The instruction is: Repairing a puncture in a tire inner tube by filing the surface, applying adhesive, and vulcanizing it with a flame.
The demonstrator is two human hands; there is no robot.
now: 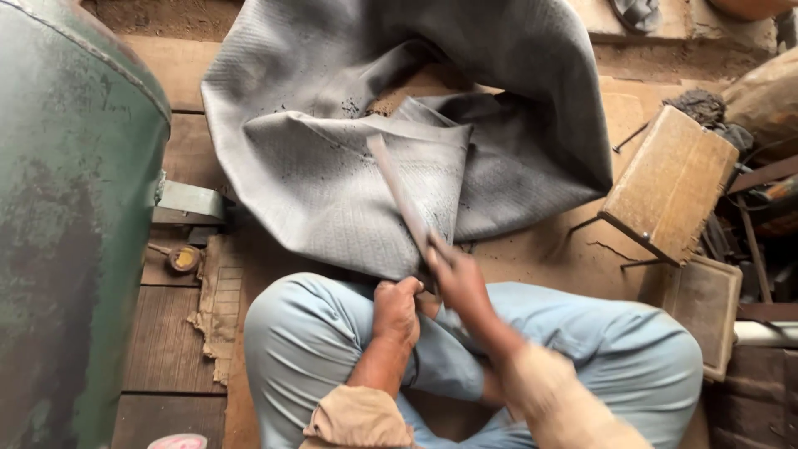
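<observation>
At the left edge of the frame stands a big green metal drum [75,224], its paint worn and blotched. Just right of it, low on the wooden floor [166,366], lie a small round tin [183,259] and a frayed scrap of sacking [218,308].

I sit cross-legged in pale blue trousers. My left hand [396,312] is clenched on the near edge of the grey rubber sheet [332,179], pinning it above my knee. The sheet is thick, matt and finely ribbed, dusted with dark crumbs, and it folds in heavy curves up toward the top of the frame. My right hand [460,283] grips the handle of a long flat blade [399,195] that slants up and left across the sheet.

To do this well, I judge the sheet must stay taut under my fist, and the blade must run at a low angle, clear of my left knuckles.

At the right stands a small wooden stool [669,183], tipped on thin metal legs, with a flat board [705,312] below it.
</observation>
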